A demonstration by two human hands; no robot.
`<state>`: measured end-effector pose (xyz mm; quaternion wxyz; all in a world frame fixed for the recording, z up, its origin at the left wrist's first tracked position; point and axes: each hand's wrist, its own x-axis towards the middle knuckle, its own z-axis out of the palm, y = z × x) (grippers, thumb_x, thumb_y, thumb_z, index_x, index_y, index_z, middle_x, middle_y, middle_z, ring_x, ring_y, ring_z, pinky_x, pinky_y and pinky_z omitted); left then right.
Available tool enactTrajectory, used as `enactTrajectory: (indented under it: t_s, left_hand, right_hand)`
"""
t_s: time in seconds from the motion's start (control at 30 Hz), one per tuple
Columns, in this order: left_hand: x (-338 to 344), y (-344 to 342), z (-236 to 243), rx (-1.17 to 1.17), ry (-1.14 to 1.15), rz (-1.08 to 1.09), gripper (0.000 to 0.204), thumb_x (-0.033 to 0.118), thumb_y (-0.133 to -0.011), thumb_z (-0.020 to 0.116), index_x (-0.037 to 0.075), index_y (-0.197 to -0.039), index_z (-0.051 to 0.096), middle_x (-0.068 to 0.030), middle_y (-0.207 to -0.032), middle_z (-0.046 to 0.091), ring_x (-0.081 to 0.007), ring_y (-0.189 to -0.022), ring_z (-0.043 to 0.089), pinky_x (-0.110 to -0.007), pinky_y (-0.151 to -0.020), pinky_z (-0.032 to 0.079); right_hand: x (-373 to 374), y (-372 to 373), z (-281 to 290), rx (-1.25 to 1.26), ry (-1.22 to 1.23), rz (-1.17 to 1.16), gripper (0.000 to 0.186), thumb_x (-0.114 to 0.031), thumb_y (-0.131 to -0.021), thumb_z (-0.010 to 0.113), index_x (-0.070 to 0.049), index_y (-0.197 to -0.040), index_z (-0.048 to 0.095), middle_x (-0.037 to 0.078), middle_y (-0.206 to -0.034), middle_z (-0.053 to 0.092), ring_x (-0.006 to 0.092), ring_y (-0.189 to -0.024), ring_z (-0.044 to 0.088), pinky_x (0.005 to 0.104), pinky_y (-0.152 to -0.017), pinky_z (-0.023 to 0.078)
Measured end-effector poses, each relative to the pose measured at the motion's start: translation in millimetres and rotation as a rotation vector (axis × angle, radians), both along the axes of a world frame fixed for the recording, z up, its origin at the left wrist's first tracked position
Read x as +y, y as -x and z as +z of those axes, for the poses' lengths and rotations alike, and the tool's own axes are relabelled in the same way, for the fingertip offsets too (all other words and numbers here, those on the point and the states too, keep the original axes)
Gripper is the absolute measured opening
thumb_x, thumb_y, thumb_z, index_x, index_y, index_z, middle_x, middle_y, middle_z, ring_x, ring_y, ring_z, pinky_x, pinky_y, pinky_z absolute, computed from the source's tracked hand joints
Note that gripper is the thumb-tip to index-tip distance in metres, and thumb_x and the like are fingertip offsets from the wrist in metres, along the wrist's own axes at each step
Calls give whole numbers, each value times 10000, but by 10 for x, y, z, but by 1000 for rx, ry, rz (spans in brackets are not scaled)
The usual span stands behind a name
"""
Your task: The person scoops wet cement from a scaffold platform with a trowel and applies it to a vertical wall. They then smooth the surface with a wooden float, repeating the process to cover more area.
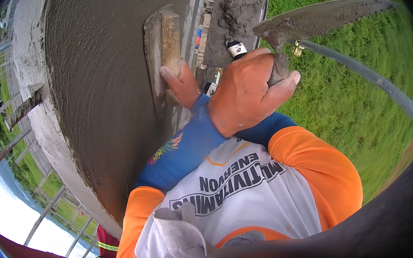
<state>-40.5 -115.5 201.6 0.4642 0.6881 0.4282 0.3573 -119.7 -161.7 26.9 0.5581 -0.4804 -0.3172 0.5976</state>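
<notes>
My forearms cross, the left one on top. My left hand is closed round the handle of a pointing trowel, whose mortar-smeared blade sticks out to the right. Reaching under it to the left, my right hand grips a plastering float by its wooden bar handle; part of this hand is hidden by my left wrist. The float lies against a wall of wet grey plaster, which shows fine stroke marks.
Mortar is heaped on a board beyond my shoes. A metal pipe curves along the right, with grass below. Scaffold poles and a person's red sleeve with a reflective stripe are at left.
</notes>
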Motion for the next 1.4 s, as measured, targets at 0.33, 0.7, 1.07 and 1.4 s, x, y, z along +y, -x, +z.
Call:
enactTrajectory:
  t_s: [0.33, 0.7, 1.07, 1.4]
  left_hand:
    - [4, -50, -20, 73, 35, -58, 335, 239, -929, 718, -47, -825, 580, -170, -736, 555, -340, -646, 524, -410, -613, 446]
    - [56, -35, -112, 122, 64, -60, 368, 239, -911, 728, -48, -779, 539, -211, -729, 527, -396, -648, 533, -453, -602, 432]
    - [-110, -41, 101, 25, -69, -17, 299, 215, -913, 742, -24, -817, 589, -154, -703, 528, -328, -610, 514, -400, -572, 422]
    - [-111, 35, -24, 65, 15, 29, 398, 269, -871, 753, -29, -737, 526, -202, -714, 517, -411, -621, 526, -472, -578, 437]
  right_hand:
    - [2240, -534, -715, 7, 108, -142, 397, -386, -968, 710, -16, -1034, 584, 54, -824, 618, 133, -698, 573, 334, -638, 487]
    - [-344, -143, -354, -9, 263, 410, 431, -350, -1016, 641, 5, -1242, 548, 91, -1036, 643, 142, -962, 577, 319, -851, 471]
    - [2259, -686, 145, -886, -668, -55, 431, -422, -994, 664, 9, -1011, 648, 73, -830, 683, 153, -752, 600, 363, -688, 502]
    - [-426, -87, -473, 146, 254, 344, 450, -386, -1008, 643, 6, -1208, 547, 112, -1003, 626, 203, -924, 589, 358, -847, 474]
